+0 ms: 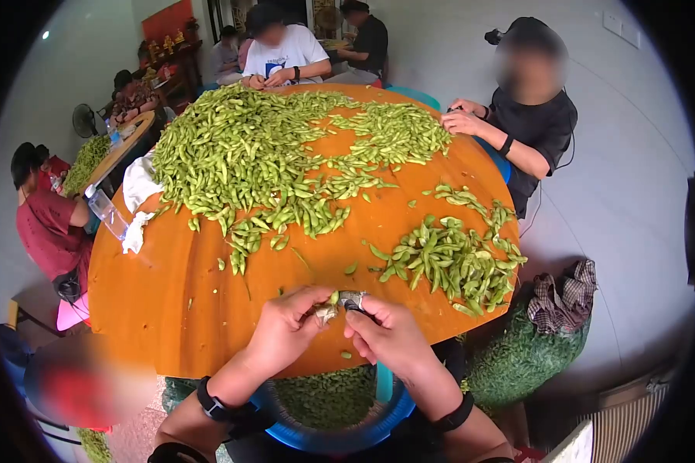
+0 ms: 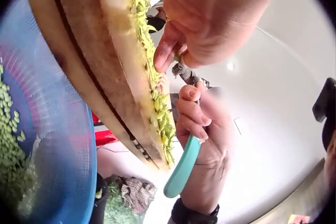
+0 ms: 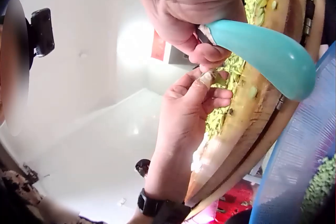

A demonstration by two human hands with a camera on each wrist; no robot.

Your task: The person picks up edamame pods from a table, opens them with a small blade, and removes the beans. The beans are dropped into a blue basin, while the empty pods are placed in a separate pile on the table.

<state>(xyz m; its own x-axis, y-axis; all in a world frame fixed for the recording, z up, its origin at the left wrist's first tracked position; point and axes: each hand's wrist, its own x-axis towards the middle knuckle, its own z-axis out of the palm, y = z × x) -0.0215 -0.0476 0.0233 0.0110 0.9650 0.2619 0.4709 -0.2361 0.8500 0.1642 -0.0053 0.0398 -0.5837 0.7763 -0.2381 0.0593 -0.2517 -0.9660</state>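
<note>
Over the near table edge, my left hand (image 1: 289,320) pinches a green bean pod (image 1: 334,297) between thumb and fingers; whitish wrapping (image 3: 207,79) covers its thumb tip. My right hand (image 1: 390,332) meets it at the fingertips, its fingers curled round a tool with a turquoise handle (image 3: 268,50). That tool's working end is mostly hidden by the fingers. Grey wrapping (image 2: 185,71) shows where the two hands meet. Below them stands a blue basket (image 1: 305,441) holding shelled green beans (image 1: 328,397).
A large pile of pods (image 1: 232,150) covers the back left of the round wooden table (image 1: 162,309); a smaller heap (image 1: 452,266) lies front right. A plastic bottle (image 1: 106,212) leans at the left edge. A full green sack (image 1: 529,355) stands right. Other people sit around.
</note>
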